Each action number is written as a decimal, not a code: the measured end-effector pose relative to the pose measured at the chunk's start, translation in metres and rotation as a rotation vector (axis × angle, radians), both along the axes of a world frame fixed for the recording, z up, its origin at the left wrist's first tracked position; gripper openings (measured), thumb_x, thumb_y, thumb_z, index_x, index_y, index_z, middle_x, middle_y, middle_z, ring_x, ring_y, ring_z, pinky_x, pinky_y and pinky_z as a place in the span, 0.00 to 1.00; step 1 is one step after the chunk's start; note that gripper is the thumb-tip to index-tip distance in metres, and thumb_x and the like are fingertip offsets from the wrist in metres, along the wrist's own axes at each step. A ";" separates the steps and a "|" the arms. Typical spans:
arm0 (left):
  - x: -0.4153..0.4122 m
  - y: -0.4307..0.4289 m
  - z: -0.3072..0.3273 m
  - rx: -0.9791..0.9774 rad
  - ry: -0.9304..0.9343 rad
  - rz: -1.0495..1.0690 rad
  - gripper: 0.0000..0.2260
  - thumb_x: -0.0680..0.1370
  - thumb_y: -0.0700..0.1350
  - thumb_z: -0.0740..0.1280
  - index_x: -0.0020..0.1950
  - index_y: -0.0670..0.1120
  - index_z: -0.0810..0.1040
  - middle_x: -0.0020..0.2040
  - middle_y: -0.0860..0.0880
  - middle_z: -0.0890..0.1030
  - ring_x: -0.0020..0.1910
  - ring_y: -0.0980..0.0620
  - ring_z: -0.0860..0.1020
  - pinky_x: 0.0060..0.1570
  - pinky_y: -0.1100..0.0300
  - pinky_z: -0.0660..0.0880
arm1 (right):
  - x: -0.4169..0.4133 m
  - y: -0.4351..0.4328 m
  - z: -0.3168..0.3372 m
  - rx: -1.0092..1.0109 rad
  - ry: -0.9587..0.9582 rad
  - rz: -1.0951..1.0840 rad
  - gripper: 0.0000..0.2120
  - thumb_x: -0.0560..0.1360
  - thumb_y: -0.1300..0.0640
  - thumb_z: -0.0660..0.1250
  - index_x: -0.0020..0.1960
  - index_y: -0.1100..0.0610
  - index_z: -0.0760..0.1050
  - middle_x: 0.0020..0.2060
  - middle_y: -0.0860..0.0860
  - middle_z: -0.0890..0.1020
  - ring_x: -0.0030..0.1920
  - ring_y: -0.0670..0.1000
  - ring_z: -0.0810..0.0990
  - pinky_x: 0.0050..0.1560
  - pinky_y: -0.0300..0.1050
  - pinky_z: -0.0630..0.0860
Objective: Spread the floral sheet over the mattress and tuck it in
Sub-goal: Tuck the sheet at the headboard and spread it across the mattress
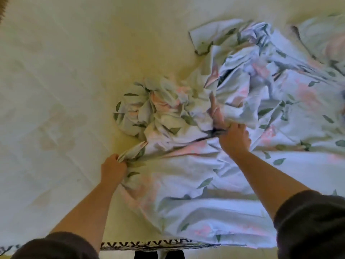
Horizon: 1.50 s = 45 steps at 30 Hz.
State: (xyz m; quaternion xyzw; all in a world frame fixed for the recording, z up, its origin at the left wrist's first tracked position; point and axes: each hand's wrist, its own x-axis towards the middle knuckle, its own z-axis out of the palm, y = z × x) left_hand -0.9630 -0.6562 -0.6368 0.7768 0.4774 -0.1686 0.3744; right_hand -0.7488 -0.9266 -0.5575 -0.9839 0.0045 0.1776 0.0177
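While the crumpled pale floral cotton sheet [214,113] bunches on the cream mattress [56,90], the left hand [113,168] and right hand [234,139] each clench a fold, seemingly to pull it open.

Soft, bright, yellowish light; whole frame slightly blurred, wide-angle bending at the edges, shadows faint.

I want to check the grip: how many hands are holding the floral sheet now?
2. The left hand grips a bunched edge of the floral sheet near the middle of the mattress. The right hand clutches folds farther right.
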 end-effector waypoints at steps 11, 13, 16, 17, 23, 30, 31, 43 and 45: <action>-0.001 0.029 0.001 -0.361 -0.064 -0.068 0.11 0.75 0.48 0.68 0.54 0.47 0.69 0.46 0.50 0.74 0.46 0.49 0.74 0.35 0.64 0.69 | -0.023 0.175 -0.064 -0.062 0.205 0.632 0.42 0.70 0.48 0.72 0.75 0.45 0.48 0.73 0.61 0.55 0.64 0.66 0.71 0.57 0.61 0.75; 0.015 0.027 0.003 -0.455 -0.130 0.002 0.18 0.74 0.53 0.70 0.58 0.51 0.67 0.50 0.53 0.75 0.48 0.52 0.75 0.36 0.66 0.69 | -0.024 0.176 -0.067 0.155 0.078 0.513 0.28 0.74 0.60 0.66 0.71 0.52 0.60 0.65 0.60 0.69 0.58 0.64 0.76 0.52 0.56 0.75; 0.039 0.020 0.000 -0.479 -0.217 -0.015 0.17 0.74 0.50 0.70 0.58 0.49 0.69 0.51 0.50 0.78 0.50 0.51 0.77 0.40 0.63 0.70 | -0.012 0.168 -0.071 0.389 0.077 0.168 0.20 0.74 0.62 0.62 0.65 0.58 0.68 0.53 0.58 0.78 0.53 0.60 0.77 0.50 0.50 0.72; 0.046 0.017 -0.001 -0.496 -0.231 -0.048 0.16 0.74 0.48 0.70 0.59 0.48 0.70 0.51 0.50 0.78 0.52 0.50 0.77 0.44 0.61 0.71 | -0.006 0.167 -0.067 0.486 0.133 -0.001 0.19 0.73 0.59 0.62 0.64 0.59 0.70 0.49 0.57 0.78 0.51 0.58 0.76 0.49 0.50 0.71; 0.052 0.016 -0.011 -0.227 -0.191 -0.087 0.16 0.80 0.47 0.61 0.65 0.43 0.70 0.55 0.42 0.79 0.52 0.41 0.77 0.46 0.56 0.70 | 0.034 0.193 -0.027 1.050 0.475 -0.588 0.21 0.83 0.52 0.52 0.72 0.60 0.62 0.62 0.55 0.72 0.60 0.55 0.71 0.62 0.48 0.67; 0.028 0.024 -0.019 -0.103 0.040 0.002 0.13 0.81 0.48 0.56 0.54 0.40 0.74 0.51 0.40 0.79 0.49 0.40 0.77 0.48 0.51 0.72 | -0.003 0.202 -0.015 0.559 -0.354 0.520 0.24 0.70 0.56 0.63 0.67 0.52 0.68 0.66 0.56 0.70 0.64 0.61 0.71 0.61 0.60 0.70; 0.030 0.022 -0.021 -0.120 0.020 -0.025 0.13 0.81 0.47 0.56 0.53 0.39 0.75 0.52 0.39 0.79 0.51 0.39 0.77 0.49 0.50 0.72 | -0.022 0.204 -0.027 0.480 -0.281 0.819 0.26 0.70 0.51 0.64 0.68 0.49 0.68 0.69 0.55 0.69 0.67 0.62 0.69 0.62 0.62 0.69; -0.097 0.070 -0.019 0.072 0.196 0.211 0.16 0.78 0.42 0.54 0.63 0.48 0.73 0.49 0.41 0.79 0.44 0.41 0.76 0.43 0.52 0.75 | 0.057 0.183 -0.020 0.183 -0.218 0.251 0.16 0.76 0.59 0.61 0.63 0.56 0.68 0.64 0.61 0.69 0.60 0.65 0.72 0.51 0.56 0.72; -0.108 0.069 -0.011 0.034 0.310 0.203 0.16 0.75 0.40 0.56 0.62 0.48 0.72 0.44 0.43 0.78 0.40 0.42 0.77 0.41 0.52 0.77 | 0.062 0.185 -0.011 0.051 -0.206 0.245 0.22 0.76 0.56 0.63 0.69 0.56 0.64 0.69 0.62 0.65 0.66 0.66 0.67 0.60 0.61 0.70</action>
